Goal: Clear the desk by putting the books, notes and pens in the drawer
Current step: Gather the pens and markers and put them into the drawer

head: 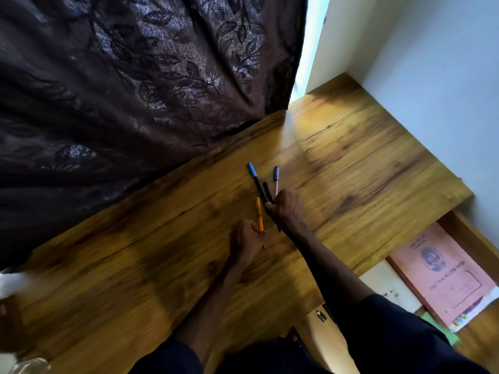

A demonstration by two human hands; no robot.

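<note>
On the wooden desk (351, 163) my left hand (244, 240) grips an orange pen (259, 214) that points away from me. Just to its right, my right hand (287, 207) holds a bunch of three pens: a black pen with a light blue cap (253, 172), a short black pen (267, 191) and a pale pen with a dark blue cap (276, 178). Both hands sit close together near the desk's middle. Below the desk's right edge the open drawer (472, 238) holds a pink record book (448, 273) on top of other papers.
A dark leaf-patterned curtain (135, 90) hangs over the desk's far left side. A white wall (432, 63) bounds the right. A glass object (29, 365) shows at the bottom left corner. Green paper (442, 330) peeks out under the pink book.
</note>
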